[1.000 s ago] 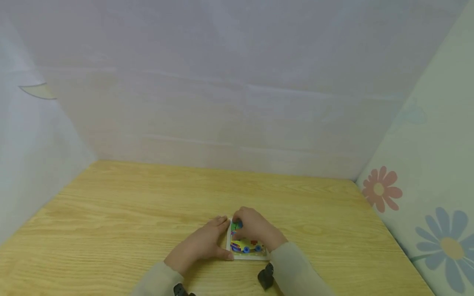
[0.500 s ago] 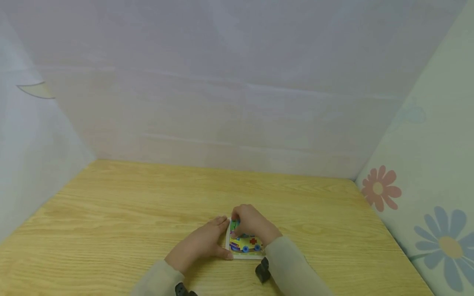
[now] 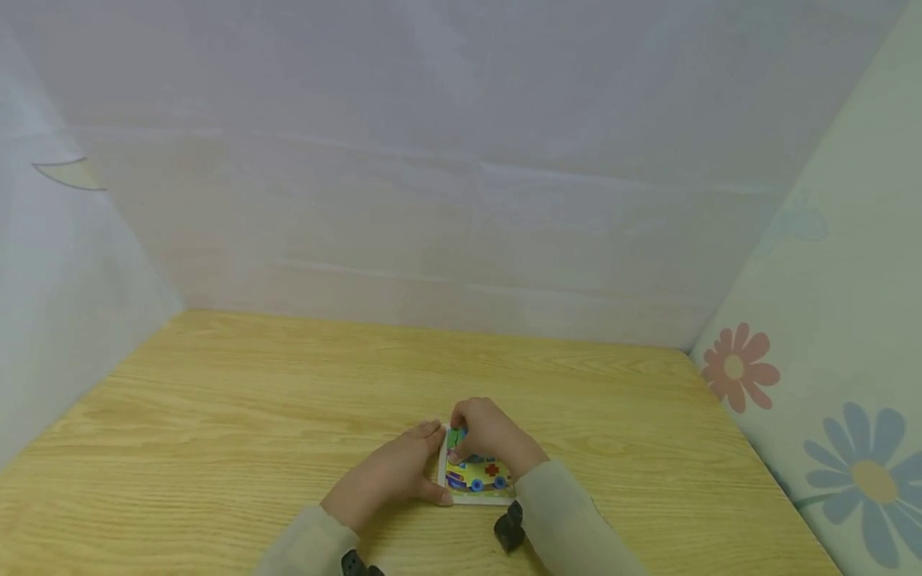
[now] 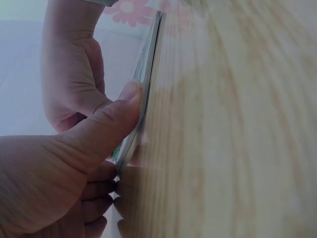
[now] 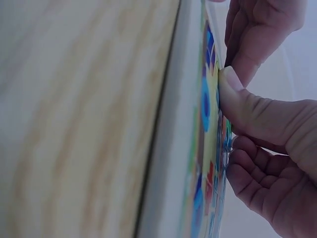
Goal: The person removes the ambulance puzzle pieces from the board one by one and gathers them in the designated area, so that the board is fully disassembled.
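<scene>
A small framed jigsaw puzzle lies flat on the table, its white border framing a yellow ambulance with a red cross and blue wheels. My left hand holds the puzzle's left side, thumb at the near left corner and fingers along the edge toward the far corner. Over the upper part, my right hand bends down and pinches a green puzzle piece at the far left between thumb and index finger. In the right wrist view the right thumb touches the picture surface. The puzzle's far right is hidden under the right hand.
The wood-grain table spreads around the puzzle on all sides. A pale cloth wall rises behind it, and a side panel with a red flower and a blue flower stands at right. Black wrist devices sit by both sleeves.
My right hand has shifted slightly left and away from me, so more of the ambulance and its red cross shows. The left hand and the puzzle stay nearly in place.
</scene>
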Tool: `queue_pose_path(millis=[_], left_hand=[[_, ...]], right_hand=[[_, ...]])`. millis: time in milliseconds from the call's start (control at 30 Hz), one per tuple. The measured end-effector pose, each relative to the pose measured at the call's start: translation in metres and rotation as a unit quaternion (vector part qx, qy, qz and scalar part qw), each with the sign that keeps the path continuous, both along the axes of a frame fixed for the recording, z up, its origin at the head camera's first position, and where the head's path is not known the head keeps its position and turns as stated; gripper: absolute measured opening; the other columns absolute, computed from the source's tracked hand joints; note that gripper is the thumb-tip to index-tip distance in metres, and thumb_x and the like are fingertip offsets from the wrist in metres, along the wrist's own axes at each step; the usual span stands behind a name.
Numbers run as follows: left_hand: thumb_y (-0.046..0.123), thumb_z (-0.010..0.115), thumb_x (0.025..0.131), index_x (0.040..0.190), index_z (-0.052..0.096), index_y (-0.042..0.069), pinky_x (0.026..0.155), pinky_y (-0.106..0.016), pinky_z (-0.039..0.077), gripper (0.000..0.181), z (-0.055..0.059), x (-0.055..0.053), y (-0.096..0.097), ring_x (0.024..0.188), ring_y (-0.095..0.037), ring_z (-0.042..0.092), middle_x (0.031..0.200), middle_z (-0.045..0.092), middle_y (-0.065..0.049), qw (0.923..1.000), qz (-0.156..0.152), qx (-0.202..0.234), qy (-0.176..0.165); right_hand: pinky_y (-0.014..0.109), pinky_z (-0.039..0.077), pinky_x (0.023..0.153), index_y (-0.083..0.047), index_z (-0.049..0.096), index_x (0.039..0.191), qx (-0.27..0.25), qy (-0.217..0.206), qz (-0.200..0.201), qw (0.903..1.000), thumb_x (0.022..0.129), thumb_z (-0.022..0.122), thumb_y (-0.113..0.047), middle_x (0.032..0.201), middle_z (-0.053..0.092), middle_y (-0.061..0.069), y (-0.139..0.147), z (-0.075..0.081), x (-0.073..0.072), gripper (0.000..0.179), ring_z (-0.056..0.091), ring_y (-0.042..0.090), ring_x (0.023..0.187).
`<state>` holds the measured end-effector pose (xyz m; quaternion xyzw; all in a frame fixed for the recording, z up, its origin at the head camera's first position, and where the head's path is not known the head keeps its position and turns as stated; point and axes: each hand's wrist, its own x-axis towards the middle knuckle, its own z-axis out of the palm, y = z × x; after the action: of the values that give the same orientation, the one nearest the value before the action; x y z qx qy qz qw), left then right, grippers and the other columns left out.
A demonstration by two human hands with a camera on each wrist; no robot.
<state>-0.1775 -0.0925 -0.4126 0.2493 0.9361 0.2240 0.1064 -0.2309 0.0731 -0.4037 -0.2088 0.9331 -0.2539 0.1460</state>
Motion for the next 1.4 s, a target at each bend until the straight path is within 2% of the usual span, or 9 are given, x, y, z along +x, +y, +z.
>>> queue_pose_path(millis=[333, 700, 867, 967, 1033, 1133, 1267, 1400], left_hand=[[0.045, 0.078, 0.067, 0.136, 0.038, -0.008, 0.109, -0.049, 0.03, 0.096, -0.002, -0.001, 0.001, 0.134, -0.039, 0.03, 0.144, 0.035, -0.024, 1.0, 0.001, -0.004, 0.008], [0.045, 0.077, 0.068, 0.136, 0.037, -0.009, 0.11, -0.049, 0.028, 0.096, -0.002, 0.0, 0.001, 0.135, -0.039, 0.029, 0.144, 0.033, -0.024, 1.0, 0.002, -0.004, 0.003], [0.046, 0.077, 0.068, 0.136, 0.037, -0.008, 0.11, -0.05, 0.028, 0.096, -0.004, 0.0, 0.001, 0.134, -0.039, 0.029, 0.145, 0.033, -0.024, 1.0, 0.0, -0.001, 0.0], [0.046, 0.077, 0.068, 0.137, 0.037, -0.008, 0.11, -0.05, 0.028, 0.096, -0.004, 0.0, 0.002, 0.135, -0.039, 0.029, 0.145, 0.033, -0.024, 1.0, -0.001, 0.001, 0.003], [0.046, 0.076, 0.068, 0.137, 0.037, -0.008, 0.11, -0.05, 0.028, 0.096, -0.004, 0.0, 0.002, 0.135, -0.038, 0.029, 0.145, 0.033, -0.024, 1.0, -0.002, 0.003, 0.002], [0.046, 0.076, 0.067, 0.137, 0.036, -0.008, 0.11, -0.05, 0.028, 0.097, -0.004, -0.001, 0.001, 0.135, -0.039, 0.029, 0.145, 0.032, -0.024, 1.0, -0.002, 0.005, 0.0], [0.047, 0.077, 0.067, 0.137, 0.036, -0.008, 0.11, -0.049, 0.027, 0.098, -0.005, -0.003, 0.0, 0.135, -0.039, 0.029, 0.145, 0.032, -0.024, 1.0, -0.002, -0.002, 0.003], [0.048, 0.076, 0.067, 0.138, 0.036, -0.007, 0.111, -0.048, 0.026, 0.098, -0.007, -0.005, -0.001, 0.135, -0.038, 0.028, 0.146, 0.031, -0.022, 1.0, -0.001, -0.004, 0.001]], right_hand=[[0.027, 0.047, 0.075, -0.01, 0.058, 0.09, -0.018, 0.023, 0.001, 0.9996, 0.067, 0.083, -0.019, 0.09, 0.051, -0.003, 0.005, -0.007, 0.0, 0.036, 0.048, 0.012, 0.079], [0.027, 0.047, 0.069, -0.014, 0.052, 0.091, -0.085, 0.01, -0.003, 0.9963, 0.07, 0.081, -0.013, 0.086, 0.056, -0.003, 0.008, -0.013, 0.006, 0.036, 0.049, 0.013, 0.075], [0.025, 0.045, 0.063, -0.016, 0.053, 0.092, -0.136, 0.005, -0.021, 0.9904, 0.071, 0.079, -0.012, 0.088, 0.059, -0.001, 0.013, -0.022, 0.008, 0.034, 0.049, 0.014, 0.073], [0.025, 0.046, 0.06, -0.017, 0.056, 0.093, -0.167, 0.005, -0.041, 0.9851, 0.077, 0.075, -0.012, 0.086, 0.06, 0.0, 0.016, -0.027, 0.008, 0.026, 0.05, 0.014, 0.072], [0.025, 0.047, 0.06, -0.016, 0.06, 0.095, -0.191, 0.005, -0.055, 0.9801, 0.081, 0.071, -0.011, 0.084, 0.06, 0.0, 0.017, -0.03, 0.007, 0.018, 0.051, 0.014, 0.07], [0.026, 0.052, 0.061, -0.011, 0.063, 0.097, -0.247, -0.023, -0.082, 0.9652, 0.086, 0.064, -0.008, 0.08, 0.06, 0.003, 0.018, -0.033, 0.005, 0.012, 0.056, 0.013, 0.069], [0.029, 0.057, 0.065, -0.001, 0.06, 0.105, -0.333, -0.078, -0.12, 0.9321, 0.087, 0.063, -0.006, 0.081, 0.06, 0.007, 0.018, -0.033, 0.004, 0.019, 0.062, 0.014, 0.069], [0.029, 0.056, 0.066, 0.0, 0.059, 0.108, -0.371, -0.09, -0.174, 0.9078, 0.084, 0.067, -0.012, 0.082, 0.061, 0.006, 0.019, -0.029, 0.005, 0.028, 0.063, 0.014, 0.07]])
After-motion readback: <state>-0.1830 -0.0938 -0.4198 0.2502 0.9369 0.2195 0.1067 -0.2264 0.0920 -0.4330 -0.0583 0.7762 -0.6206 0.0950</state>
